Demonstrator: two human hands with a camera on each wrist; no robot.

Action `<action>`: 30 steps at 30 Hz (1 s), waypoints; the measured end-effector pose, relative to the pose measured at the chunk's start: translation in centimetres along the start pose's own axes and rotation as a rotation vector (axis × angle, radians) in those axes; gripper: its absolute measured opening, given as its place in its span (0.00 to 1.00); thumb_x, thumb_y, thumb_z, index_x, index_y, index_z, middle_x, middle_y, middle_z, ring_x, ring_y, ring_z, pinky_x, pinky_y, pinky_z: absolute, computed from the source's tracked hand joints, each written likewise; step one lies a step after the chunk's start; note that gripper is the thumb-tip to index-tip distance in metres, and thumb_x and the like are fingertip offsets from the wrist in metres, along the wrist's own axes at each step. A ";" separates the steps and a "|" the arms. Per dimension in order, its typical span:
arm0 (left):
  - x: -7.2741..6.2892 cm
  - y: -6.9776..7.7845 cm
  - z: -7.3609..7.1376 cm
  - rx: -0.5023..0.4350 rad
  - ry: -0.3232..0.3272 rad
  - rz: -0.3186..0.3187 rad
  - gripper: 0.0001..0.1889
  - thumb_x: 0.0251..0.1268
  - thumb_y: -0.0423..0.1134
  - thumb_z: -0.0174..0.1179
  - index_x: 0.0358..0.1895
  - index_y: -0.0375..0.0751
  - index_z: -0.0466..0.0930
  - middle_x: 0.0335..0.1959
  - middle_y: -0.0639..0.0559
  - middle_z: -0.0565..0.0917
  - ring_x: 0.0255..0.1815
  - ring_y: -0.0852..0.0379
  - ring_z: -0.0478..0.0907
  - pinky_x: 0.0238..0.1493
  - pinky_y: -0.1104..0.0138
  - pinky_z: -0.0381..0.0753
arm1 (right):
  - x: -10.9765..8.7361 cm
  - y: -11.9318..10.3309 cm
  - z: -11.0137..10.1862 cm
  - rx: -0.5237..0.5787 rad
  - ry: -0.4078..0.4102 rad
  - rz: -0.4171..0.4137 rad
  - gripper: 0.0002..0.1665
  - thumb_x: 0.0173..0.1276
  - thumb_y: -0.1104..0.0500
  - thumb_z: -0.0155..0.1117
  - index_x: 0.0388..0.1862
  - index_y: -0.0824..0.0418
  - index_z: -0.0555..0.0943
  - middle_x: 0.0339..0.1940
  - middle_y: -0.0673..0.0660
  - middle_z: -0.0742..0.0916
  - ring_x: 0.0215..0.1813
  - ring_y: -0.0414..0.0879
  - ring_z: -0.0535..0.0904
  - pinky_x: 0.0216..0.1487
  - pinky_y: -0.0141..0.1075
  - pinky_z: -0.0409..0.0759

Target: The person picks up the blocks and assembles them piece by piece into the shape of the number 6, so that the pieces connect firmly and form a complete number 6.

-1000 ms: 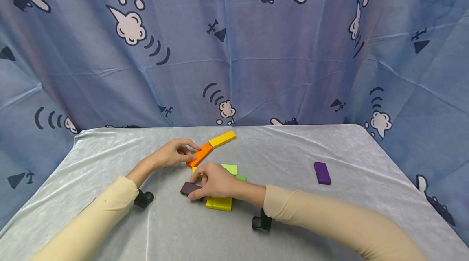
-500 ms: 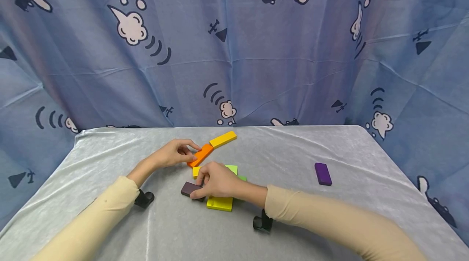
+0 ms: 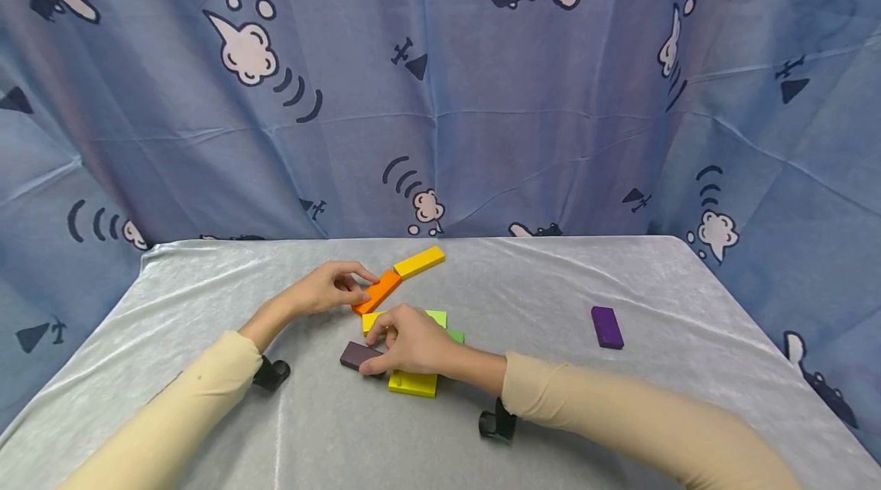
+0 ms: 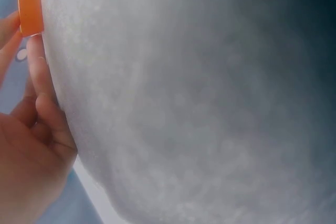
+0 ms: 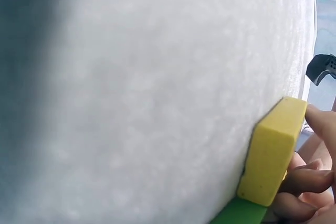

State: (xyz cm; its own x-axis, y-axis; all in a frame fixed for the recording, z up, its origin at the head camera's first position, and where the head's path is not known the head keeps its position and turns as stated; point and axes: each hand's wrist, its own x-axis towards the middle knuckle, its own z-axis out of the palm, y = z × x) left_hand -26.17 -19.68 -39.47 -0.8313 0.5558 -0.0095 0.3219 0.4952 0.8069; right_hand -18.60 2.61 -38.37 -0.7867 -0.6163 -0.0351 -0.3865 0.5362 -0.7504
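Observation:
My left hand (image 3: 323, 287) pinches an orange block (image 3: 378, 293) lying flat on the cloth, its thumb and a fingertip on either side. In the left wrist view that orange block (image 4: 31, 10) shows at the upper left edge. A yellow block (image 3: 420, 262) meets its far end. My right hand (image 3: 416, 341) reaches across the middle, thumb and forefinger around the right end of a dark brown block (image 3: 355, 354). Beneath and around this hand lie a yellow block (image 3: 372, 322), a light green block (image 3: 437, 318), a green block (image 3: 456, 335) and a greenish-yellow block (image 3: 413, 383), partly hidden.
A purple block (image 3: 607, 327) lies apart on the right side of the table. Grey-white cloth (image 3: 310, 436) with wrinkles covers the tabletop. Behind stands a blue patterned curtain (image 3: 358, 77). Black wrist camera mounts (image 3: 497, 423) hang under the sleeves.
My right fingers have slid slightly to the right along the dark brown block, which stays in place. My left hand and the orange block have hardly moved.

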 end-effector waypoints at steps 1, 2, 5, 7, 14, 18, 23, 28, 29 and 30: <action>0.0 0.0 0.0 0.001 0.001 -0.002 0.15 0.68 0.30 0.67 0.56 0.34 0.83 0.35 0.48 0.87 0.34 0.54 0.79 0.35 0.65 0.75 | 0.0 0.0 0.0 0.003 0.002 -0.011 0.14 0.55 0.53 0.84 0.36 0.56 0.89 0.14 0.50 0.76 0.17 0.38 0.67 0.23 0.29 0.65; 0.0 0.0 0.0 0.001 0.002 -0.005 0.15 0.68 0.30 0.67 0.56 0.34 0.84 0.35 0.48 0.87 0.34 0.54 0.79 0.35 0.64 0.75 | -0.1 0.0 0.0 0.003 0.003 -0.017 0.14 0.55 0.53 0.84 0.36 0.56 0.89 0.13 0.49 0.76 0.16 0.37 0.67 0.23 0.28 0.64; 0.0 0.0 0.0 0.001 0.005 -0.003 0.15 0.68 0.30 0.67 0.56 0.34 0.84 0.35 0.48 0.87 0.34 0.53 0.79 0.35 0.65 0.75 | -0.2 0.0 0.0 0.004 0.005 -0.017 0.13 0.55 0.54 0.84 0.36 0.56 0.90 0.12 0.48 0.75 0.15 0.37 0.66 0.22 0.28 0.63; -0.1 0.0 0.0 -0.002 0.006 -0.002 0.15 0.68 0.30 0.67 0.56 0.34 0.84 0.35 0.48 0.87 0.33 0.53 0.79 0.34 0.65 0.75 | -0.3 -0.1 0.1 -0.002 0.011 -0.010 0.13 0.54 0.54 0.85 0.37 0.55 0.90 0.12 0.48 0.75 0.15 0.37 0.65 0.21 0.28 0.62; 0.0 -0.1 -0.1 -0.014 0.000 0.015 0.15 0.68 0.29 0.66 0.56 0.33 0.83 0.36 0.47 0.87 0.33 0.52 0.79 0.33 0.65 0.75 | -0.6 0.0 0.5 -0.014 0.068 0.031 0.13 0.52 0.53 0.86 0.34 0.54 0.90 0.11 0.48 0.74 0.15 0.38 0.65 0.20 0.29 0.61; 0.0 -0.1 -0.2 -0.010 0.002 0.004 0.14 0.69 0.27 0.64 0.56 0.34 0.84 0.37 0.47 0.87 0.34 0.52 0.79 0.34 0.64 0.75 | -0.7 0.0 0.7 -0.018 0.092 0.047 0.13 0.52 0.52 0.86 0.33 0.53 0.90 0.11 0.48 0.73 0.15 0.38 0.65 0.20 0.29 0.61; 0.0 -0.1 -0.2 -0.006 0.001 -0.002 0.14 0.69 0.27 0.64 0.56 0.34 0.84 0.37 0.47 0.87 0.33 0.52 0.78 0.33 0.64 0.74 | -0.8 -0.1 0.8 -0.009 0.102 0.063 0.12 0.52 0.53 0.86 0.33 0.53 0.90 0.11 0.48 0.72 0.15 0.38 0.64 0.19 0.29 0.60; -0.1 0.1 -0.1 -0.006 0.003 -0.007 0.14 0.69 0.27 0.64 0.56 0.34 0.83 0.37 0.48 0.87 0.33 0.53 0.77 0.32 0.64 0.73 | -1.0 -0.2 1.0 0.004 0.117 0.078 0.13 0.52 0.53 0.85 0.34 0.54 0.90 0.12 0.48 0.74 0.15 0.38 0.65 0.19 0.29 0.62; -0.1 0.1 0.0 -0.005 0.003 -0.009 0.14 0.69 0.27 0.64 0.56 0.34 0.84 0.37 0.48 0.87 0.33 0.53 0.78 0.32 0.64 0.73 | -1.0 -0.2 1.0 0.003 0.122 0.082 0.13 0.52 0.53 0.85 0.33 0.54 0.90 0.12 0.48 0.74 0.15 0.38 0.65 0.19 0.29 0.62; -0.1 0.1 0.0 -0.004 0.005 -0.012 0.14 0.69 0.28 0.64 0.56 0.34 0.84 0.36 0.48 0.87 0.33 0.53 0.77 0.32 0.64 0.73 | -1.1 -0.2 1.0 -0.001 0.127 0.085 0.13 0.52 0.53 0.85 0.33 0.54 0.90 0.12 0.48 0.75 0.16 0.38 0.66 0.19 0.30 0.62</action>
State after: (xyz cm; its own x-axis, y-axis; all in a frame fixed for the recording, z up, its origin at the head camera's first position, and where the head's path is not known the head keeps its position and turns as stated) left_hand -26.04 -19.70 -39.37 -0.8373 0.5465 -0.0157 0.3103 0.4986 0.8094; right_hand -17.17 2.55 -38.86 -0.8710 -0.4911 -0.0148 -0.3163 0.5836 -0.7479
